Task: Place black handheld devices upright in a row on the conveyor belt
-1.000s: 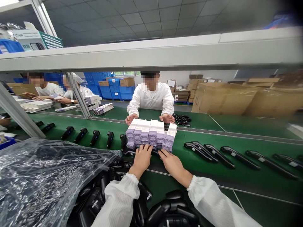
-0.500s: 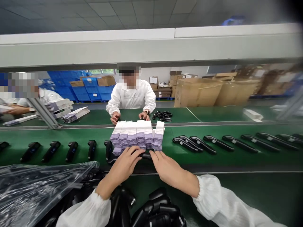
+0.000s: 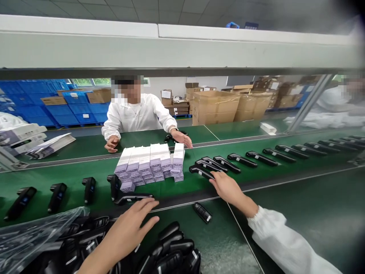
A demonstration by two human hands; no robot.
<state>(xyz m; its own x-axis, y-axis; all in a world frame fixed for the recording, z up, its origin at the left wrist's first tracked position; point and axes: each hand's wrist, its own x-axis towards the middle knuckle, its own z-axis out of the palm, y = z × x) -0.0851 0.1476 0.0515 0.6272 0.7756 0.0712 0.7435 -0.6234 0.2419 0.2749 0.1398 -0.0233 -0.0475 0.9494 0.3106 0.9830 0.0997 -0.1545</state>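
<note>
My left hand (image 3: 129,224) hovers over the near side of the belt, fingers apart, holding nothing. Just beyond its fingertips, a black angled handheld device (image 3: 132,198) lies sideways in front of stacked white-and-purple boxes (image 3: 144,167). My right hand (image 3: 228,187) reaches over the belt, its fingers closed on the handle end of another black handheld device (image 3: 201,171), the nearest in the right-hand row. Its fingertips partly cover that end. Below my hands lies a heap of similar black parts (image 3: 173,247), and a single black piece (image 3: 203,212) rests on the near table.
More black devices (image 3: 232,164) line the green belt (image 3: 168,188) to the right, others stand to the left. Clear plastic film (image 3: 34,239) covers the lower left. Opposite, a co-worker in white (image 3: 134,114) extends a hand beside the boxes. A metal post (image 3: 310,102) rises at right.
My hands have parted from the black device before the boxes. The left has drawn back; the right has moved to the right-hand row. The view has turned right. The co-worker's hand has reached out.
</note>
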